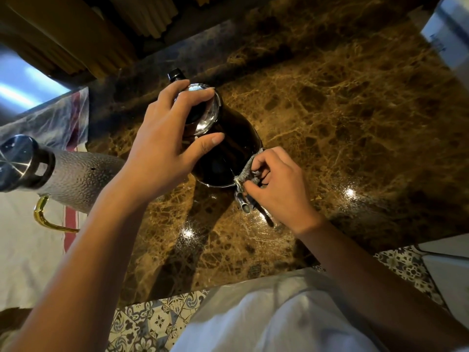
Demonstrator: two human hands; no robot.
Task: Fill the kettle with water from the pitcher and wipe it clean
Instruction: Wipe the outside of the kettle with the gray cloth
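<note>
The dark kettle (228, 151) stood on the brown marble countertop (355, 123), slightly left of centre, its shiny lid (203, 115) closed and its black handle (177, 74) pointing away from me. My left hand (165, 138) rested on top of the kettle with the fingers spread: the fingertips lay over the lid's far rim and the thumb (208, 144) reached across the body below the lid. My right hand (276, 181) was curled, the fingers pressed together and pinching a grey cloth (245, 171) against the lower right wall of the kettle, beside the base. A bunched end of the cloth hung down under that hand onto the counter. The pitcher (71, 174), a hammered-texture vessel with a steel-and-black lid (17, 161) and a gold handle (48, 219), stood to the left, beside my left forearm, on a white towel with red stripes (30, 250). Whether the pitcher held water could not be told. Patterned floor tiles (152, 323) showed below the counter edge.
</note>
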